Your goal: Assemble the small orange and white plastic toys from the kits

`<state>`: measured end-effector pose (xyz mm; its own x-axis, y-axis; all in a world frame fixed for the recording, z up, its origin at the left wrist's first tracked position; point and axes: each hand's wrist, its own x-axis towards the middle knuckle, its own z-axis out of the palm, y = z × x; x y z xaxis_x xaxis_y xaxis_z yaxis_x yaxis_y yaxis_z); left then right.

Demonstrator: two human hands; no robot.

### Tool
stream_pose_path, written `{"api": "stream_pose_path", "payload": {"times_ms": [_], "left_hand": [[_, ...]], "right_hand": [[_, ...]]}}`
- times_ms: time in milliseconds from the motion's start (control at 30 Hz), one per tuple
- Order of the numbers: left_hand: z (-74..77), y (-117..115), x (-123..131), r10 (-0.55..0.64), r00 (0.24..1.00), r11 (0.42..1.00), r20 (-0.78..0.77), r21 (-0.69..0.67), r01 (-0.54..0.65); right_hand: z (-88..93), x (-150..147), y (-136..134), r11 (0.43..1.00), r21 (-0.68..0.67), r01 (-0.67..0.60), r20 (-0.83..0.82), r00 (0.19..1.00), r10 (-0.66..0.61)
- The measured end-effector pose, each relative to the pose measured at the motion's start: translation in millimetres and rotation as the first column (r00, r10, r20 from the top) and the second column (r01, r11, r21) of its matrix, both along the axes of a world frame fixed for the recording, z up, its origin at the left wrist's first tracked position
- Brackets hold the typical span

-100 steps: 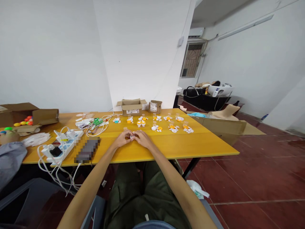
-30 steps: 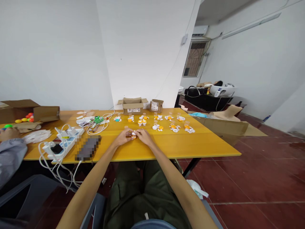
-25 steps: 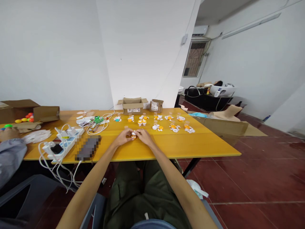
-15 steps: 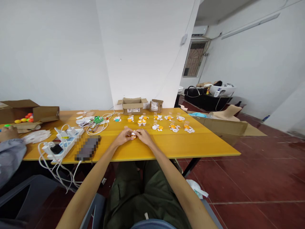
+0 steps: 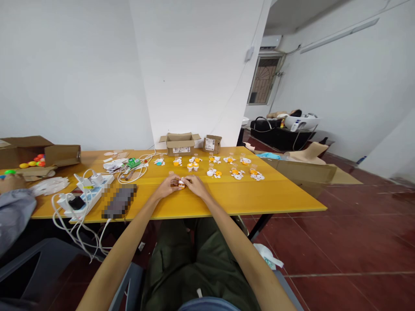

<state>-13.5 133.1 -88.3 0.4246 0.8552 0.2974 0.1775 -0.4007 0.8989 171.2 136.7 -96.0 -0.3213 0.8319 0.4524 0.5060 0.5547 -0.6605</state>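
Note:
Both hands meet over the near half of the yellow table [image 5: 243, 201], around a small orange-and-white plastic piece [image 5: 181, 185]. My left hand [image 5: 167, 186] grips it from the left with curled fingers. From the right, my right hand [image 5: 193, 185] pinches its top; the fingertips partly cover it, so its full shape is hidden. Just beyond my hands stand two orange-and-white assembled pieces [image 5: 193, 166] side by side. Small clusters of white and orange plastic parts [image 5: 237, 174] with clear cups lie in rows behind and to the right.
Two cardboard boxes, one open [image 5: 180, 149] and one smaller [image 5: 212, 144], stand against the wall. On the left are a power strip [image 5: 94, 196] with tangled white cables, a phone [image 5: 119, 201] and a box of coloured balls [image 5: 61, 154]. A co-worker's sleeve [image 5: 16, 214] shows far left.
My hands stay nearly in place around the orange-and-white piece. At the far left, the co-worker's hand has shifted slightly with a green object, and a blue bit now shows beside it.

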Motion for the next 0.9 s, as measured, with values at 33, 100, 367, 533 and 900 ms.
{"api": "stream_pose_path", "payload": {"times_ms": [33, 100, 367, 533, 900], "left_hand": [[-0.1, 0.2, 0.0, -0.002, 1.0, 1.0, -0.003, 0.006, 0.002], [-0.3, 0.4, -0.1, -0.004, 1.0, 1.0, -0.009, 0.018, 0.004], [0.1, 0.0, -1.0, -0.012, 1.0, 0.999, -0.019, 0.038, 0.012], [1.5, -0.9, -0.5, -0.014, 1.0, 0.999, -0.019, 0.037, 0.015], [3.2, -2.6, -0.8, -0.025, 0.999, 0.999, -0.024, 0.042, 0.026]], "right_hand": [[-0.2, -0.1, -0.1, 1.0, 0.001, -0.002, -0.004, 1.0, 0.002], [-1.0, -0.1, -0.1, 1.0, 0.006, -0.009, -0.013, 1.0, 0.009], [-1.9, 0.5, -0.8, 1.0, 0.03, -0.01, -0.011, 1.0, 0.01], [-1.1, 0.6, -2.0, 1.0, 0.001, -0.029, -0.023, 0.999, 0.029], [-0.3, 0.6, -4.7, 0.998, 0.012, -0.061, -0.041, 0.997, 0.061]]}}
